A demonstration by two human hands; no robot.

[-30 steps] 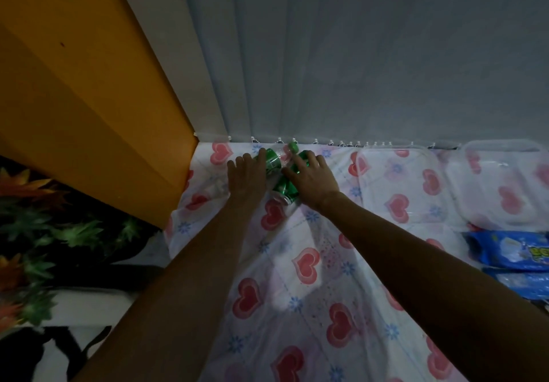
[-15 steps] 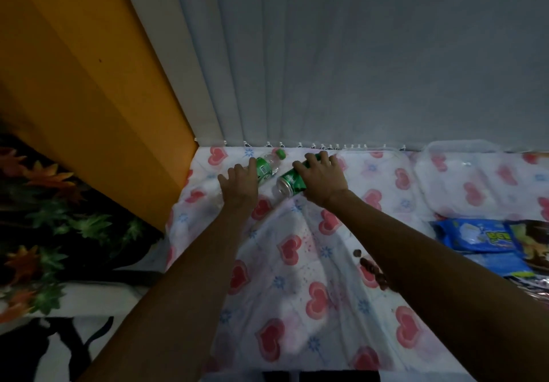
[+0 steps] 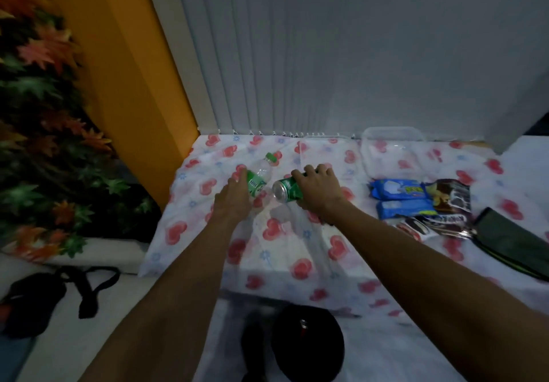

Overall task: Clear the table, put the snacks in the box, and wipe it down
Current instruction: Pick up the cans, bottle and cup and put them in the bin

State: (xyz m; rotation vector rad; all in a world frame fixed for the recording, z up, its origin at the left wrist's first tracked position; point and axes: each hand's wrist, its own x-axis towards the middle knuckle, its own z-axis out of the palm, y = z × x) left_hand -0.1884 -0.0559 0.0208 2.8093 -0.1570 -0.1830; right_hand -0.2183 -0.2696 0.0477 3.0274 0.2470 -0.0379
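Left hand (image 3: 234,200) holds a clear bottle (image 3: 260,175) w/ a green cap & label, lying tipped on the surface (image 3: 297,251). Right hand (image 3: 319,190) is wrapped round a green can (image 3: 286,190), on its side, just beside the bottle. Snacks sit well to the right: 2 blue packs (image 3: 401,200) & a dark pack (image 3: 451,197). 1 clear box (image 3: 392,146) is at the back near the blinds (image 3: 326,54).
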